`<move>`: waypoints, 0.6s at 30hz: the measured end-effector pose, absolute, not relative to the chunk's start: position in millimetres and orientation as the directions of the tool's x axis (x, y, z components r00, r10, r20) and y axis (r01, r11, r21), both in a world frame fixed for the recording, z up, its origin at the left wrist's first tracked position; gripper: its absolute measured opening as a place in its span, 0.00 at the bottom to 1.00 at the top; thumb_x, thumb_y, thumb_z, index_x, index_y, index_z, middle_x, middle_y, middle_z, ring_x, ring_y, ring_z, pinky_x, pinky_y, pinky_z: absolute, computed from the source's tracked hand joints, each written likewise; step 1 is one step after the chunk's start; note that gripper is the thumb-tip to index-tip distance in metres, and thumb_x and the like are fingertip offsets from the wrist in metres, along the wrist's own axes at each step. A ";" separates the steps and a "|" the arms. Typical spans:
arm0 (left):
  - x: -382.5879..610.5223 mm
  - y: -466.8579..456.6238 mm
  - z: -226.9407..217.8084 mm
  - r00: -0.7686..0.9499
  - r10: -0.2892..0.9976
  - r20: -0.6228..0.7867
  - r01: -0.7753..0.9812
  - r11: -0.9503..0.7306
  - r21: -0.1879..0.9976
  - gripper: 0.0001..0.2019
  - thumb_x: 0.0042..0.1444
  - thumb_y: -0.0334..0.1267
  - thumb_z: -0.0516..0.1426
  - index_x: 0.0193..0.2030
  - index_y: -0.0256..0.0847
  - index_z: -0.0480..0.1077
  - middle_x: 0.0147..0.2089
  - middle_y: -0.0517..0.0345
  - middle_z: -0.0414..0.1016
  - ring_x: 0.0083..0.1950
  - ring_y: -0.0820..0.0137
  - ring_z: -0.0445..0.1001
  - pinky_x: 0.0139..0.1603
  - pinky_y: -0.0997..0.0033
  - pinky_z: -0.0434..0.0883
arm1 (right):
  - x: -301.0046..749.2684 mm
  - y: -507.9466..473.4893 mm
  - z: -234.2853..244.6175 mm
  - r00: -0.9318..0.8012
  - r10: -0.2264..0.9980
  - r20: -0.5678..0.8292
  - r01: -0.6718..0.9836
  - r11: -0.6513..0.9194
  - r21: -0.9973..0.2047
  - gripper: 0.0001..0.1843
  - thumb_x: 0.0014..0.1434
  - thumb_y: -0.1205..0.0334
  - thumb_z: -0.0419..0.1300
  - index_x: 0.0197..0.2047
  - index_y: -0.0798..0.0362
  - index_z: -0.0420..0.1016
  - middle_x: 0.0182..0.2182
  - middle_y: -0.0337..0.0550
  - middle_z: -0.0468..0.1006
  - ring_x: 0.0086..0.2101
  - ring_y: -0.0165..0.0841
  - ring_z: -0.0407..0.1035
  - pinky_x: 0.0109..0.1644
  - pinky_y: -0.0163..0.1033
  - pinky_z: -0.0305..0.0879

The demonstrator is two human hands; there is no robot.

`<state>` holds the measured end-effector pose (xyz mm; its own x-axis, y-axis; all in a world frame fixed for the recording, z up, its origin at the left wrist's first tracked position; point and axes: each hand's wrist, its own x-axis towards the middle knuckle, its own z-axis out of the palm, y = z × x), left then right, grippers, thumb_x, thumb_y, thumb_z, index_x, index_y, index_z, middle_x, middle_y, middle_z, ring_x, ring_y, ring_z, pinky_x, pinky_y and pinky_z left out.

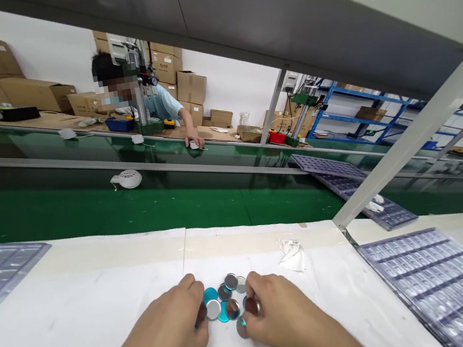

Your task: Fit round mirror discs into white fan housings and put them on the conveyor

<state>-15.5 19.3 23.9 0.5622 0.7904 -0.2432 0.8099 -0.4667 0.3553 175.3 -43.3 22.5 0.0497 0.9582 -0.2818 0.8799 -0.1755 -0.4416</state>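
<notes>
A loose cluster of small round mirrors lies on the white table, some silver and reflective, others with bright blue faces. At the cluster's left edge is my left hand, fingers curled and thumb bent in. A dark, shiny disc edge shows between its thumb and fingers, partly hidden. On the right side, my right hand pinches another small round mirror between thumb and fingers. One more disc lies by that thumb. Several discs overlap one another in the middle.
A crumpled white tissue lies beyond my right hand. Clear plastic trays sit at right and left. Past the table runs a green conveyor carrying a white domed part. A slanted post and overhead shelf frame the view; a co-worker's hand is opposite.
</notes>
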 end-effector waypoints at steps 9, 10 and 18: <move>-12.6 14.9 21.7 0.558 0.777 -0.290 0.822 -0.469 0.324 0.09 0.53 0.27 0.47 0.30 0.42 0.65 0.39 0.50 0.72 0.32 0.61 0.75 0.28 0.63 0.66 | 159.3 -47.7 24.5 -0.017 0.931 -0.364 0.930 -0.119 -0.347 0.13 0.53 0.61 0.58 0.44 0.50 0.74 0.38 0.45 0.82 0.36 0.47 0.75 0.34 0.42 0.60; -12.2 14.8 20.8 0.556 0.778 -0.292 0.825 -0.471 0.314 0.09 0.52 0.26 0.47 0.30 0.42 0.64 0.38 0.50 0.72 0.31 0.60 0.75 0.28 0.63 0.65 | 159.2 -46.8 25.5 -0.019 0.929 -0.370 0.936 -0.114 -0.334 0.13 0.54 0.61 0.58 0.44 0.50 0.74 0.38 0.46 0.82 0.36 0.47 0.75 0.34 0.42 0.60; -14.6 14.5 21.4 0.563 0.769 -0.304 0.822 -0.483 0.302 0.12 0.48 0.23 0.48 0.35 0.41 0.67 0.39 0.50 0.72 0.34 0.57 0.76 0.32 0.58 0.70 | 161.3 -47.4 22.9 -0.078 0.942 -0.328 0.958 -0.021 -0.287 0.14 0.53 0.64 0.57 0.44 0.49 0.74 0.38 0.44 0.83 0.35 0.47 0.77 0.34 0.43 0.61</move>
<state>-14.6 14.5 21.4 0.5628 0.7687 -0.3038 0.8222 -0.4826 0.3019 161.3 -47.4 22.9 -0.0776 0.9416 -0.3278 0.9578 -0.0209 -0.2866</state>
